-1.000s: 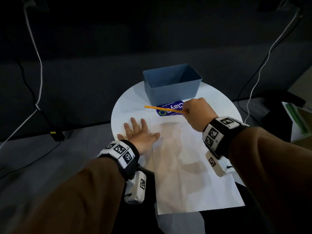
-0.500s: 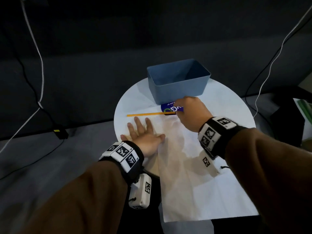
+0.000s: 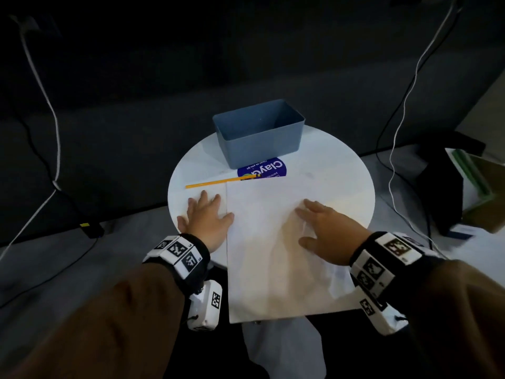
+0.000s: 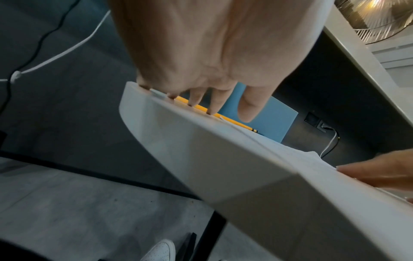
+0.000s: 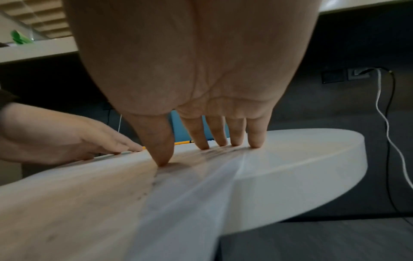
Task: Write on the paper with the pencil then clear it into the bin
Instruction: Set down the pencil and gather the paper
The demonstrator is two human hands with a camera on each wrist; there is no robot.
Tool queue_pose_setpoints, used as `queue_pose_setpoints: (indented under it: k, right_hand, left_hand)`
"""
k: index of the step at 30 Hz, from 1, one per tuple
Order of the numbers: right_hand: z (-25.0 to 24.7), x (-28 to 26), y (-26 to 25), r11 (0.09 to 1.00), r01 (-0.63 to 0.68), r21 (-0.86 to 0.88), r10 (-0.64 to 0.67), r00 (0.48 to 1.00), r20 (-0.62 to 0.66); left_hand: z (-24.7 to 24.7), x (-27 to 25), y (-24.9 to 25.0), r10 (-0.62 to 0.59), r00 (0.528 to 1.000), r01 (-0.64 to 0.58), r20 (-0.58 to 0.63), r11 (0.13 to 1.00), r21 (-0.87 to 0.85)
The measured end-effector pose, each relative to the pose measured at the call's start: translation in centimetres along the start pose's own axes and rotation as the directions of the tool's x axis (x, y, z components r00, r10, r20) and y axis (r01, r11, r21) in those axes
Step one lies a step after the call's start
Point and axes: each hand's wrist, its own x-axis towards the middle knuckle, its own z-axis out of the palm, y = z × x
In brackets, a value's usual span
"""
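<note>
A white sheet of paper [image 3: 267,242] lies on the round white table [image 3: 341,170], its near end hanging over the table's front edge. The yellow pencil [image 3: 218,181] lies loose on the table just beyond the paper's far left corner, its tip on a blue sticker [image 3: 269,166]. My left hand [image 3: 205,217] lies flat on the table at the paper's left edge, thumb on the paper. My right hand [image 3: 325,228] presses straight fingertips [image 5: 254,143] and thumb down on the paper, which is slightly rumpled there. The blue bin [image 3: 259,132] stands at the back, with nothing visible inside.
Black and white cables [image 3: 401,110] hang at both sides against a dark wall. A green-edged box [image 3: 475,187] and a dark object sit on the floor to the right. A white shoe [image 4: 161,250] shows under the table.
My right hand laid the pencil down by the sticker, let go of it, and came back to rest flat on the paper. The left hand stayed where it was.
</note>
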Motion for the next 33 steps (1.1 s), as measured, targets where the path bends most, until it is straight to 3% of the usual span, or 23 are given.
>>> queue_pose_setpoints:
  k: [5, 13, 15, 19, 23, 33]
  right_hand:
    - [-0.1, 0.3, -0.1, 0.999, -0.014, 0.029, 0.014, 1.000, 0.013]
    - [0.3, 0.6, 0.0, 0.999, -0.017, 0.048, 0.017, 1.000, -0.008]
    - [0.4, 0.7, 0.1, 0.998, -0.022, 0.061, 0.023, 1.000, -0.010]
    - [0.3, 0.6, 0.0, 0.998, -0.025, 0.064, 0.025, 1.000, -0.008]
    - [0.1, 0.6, -0.3, 0.999, 0.007, 0.040, -0.008, 1.000, 0.028]
    - [-0.9, 2.0, -0.5, 0.995, 0.074, 0.065, -0.078, 0.995, 0.064]
  left_hand:
    - [-1.0, -1.1, -0.1, -0.026, 0.990, 0.011, -0.136, 0.994, -0.112]
    - [-2.0, -1.6, 1.1, -0.104, 0.994, 0.103, 0.019, 0.908, -0.407]
    - [-2.0, -1.8, 1.2, -0.125, 0.991, 0.134, 0.049, 0.904, -0.406]
    - [-2.2, -2.2, 1.0, -0.138, 0.990, 0.132, 0.000, 0.942, -0.308]
    - [-2.4, -2.1, 1.4, -0.149, 0.987, 0.160, 0.059, 0.904, -0.396]
    - [-1.6, -0.9, 0.9, -0.155, 0.987, 0.160, 0.052, 0.856, -0.492]
